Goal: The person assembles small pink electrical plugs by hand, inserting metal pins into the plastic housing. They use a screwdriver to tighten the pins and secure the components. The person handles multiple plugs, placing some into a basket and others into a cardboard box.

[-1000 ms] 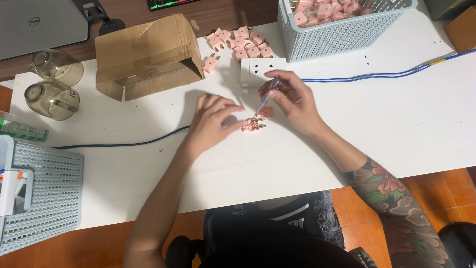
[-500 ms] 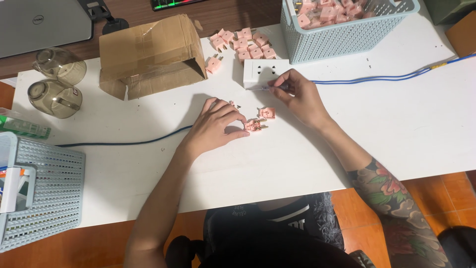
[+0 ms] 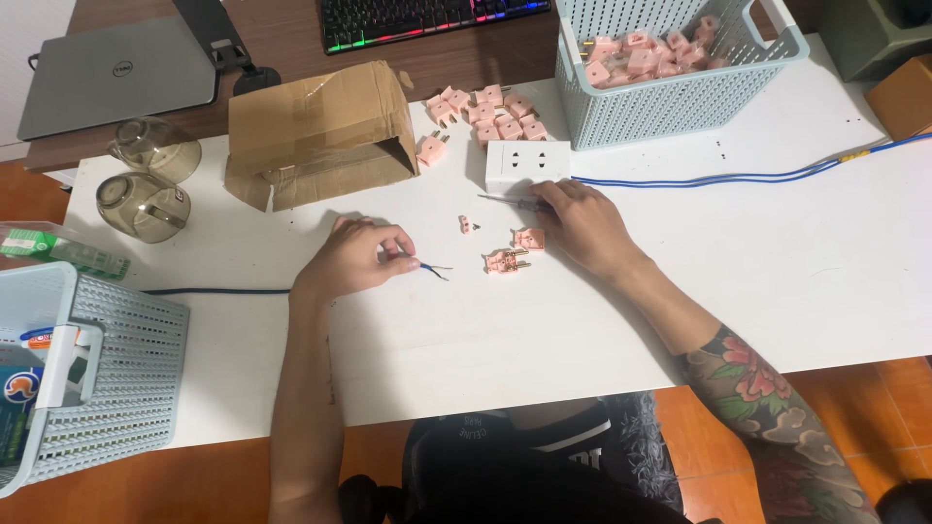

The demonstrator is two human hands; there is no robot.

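Observation:
My left hand rests on the white table and pinches the end of a blue cable, whose bare wire tips stick out to the right. My right hand lies near the white socket block with a thin screwdriver under its fingers. Between the hands lie two opened pink plug halves and a small pink piece.
A pile of pink plugs sits behind the socket block, more fill a pale blue basket. An open cardboard box, two glass cups, another basket at left, a laptop and a keyboard surround the work area.
My left hand let go of the pink plug parts and slid left to take the blue cable end. My right hand moved up toward the socket block with the screwdriver.

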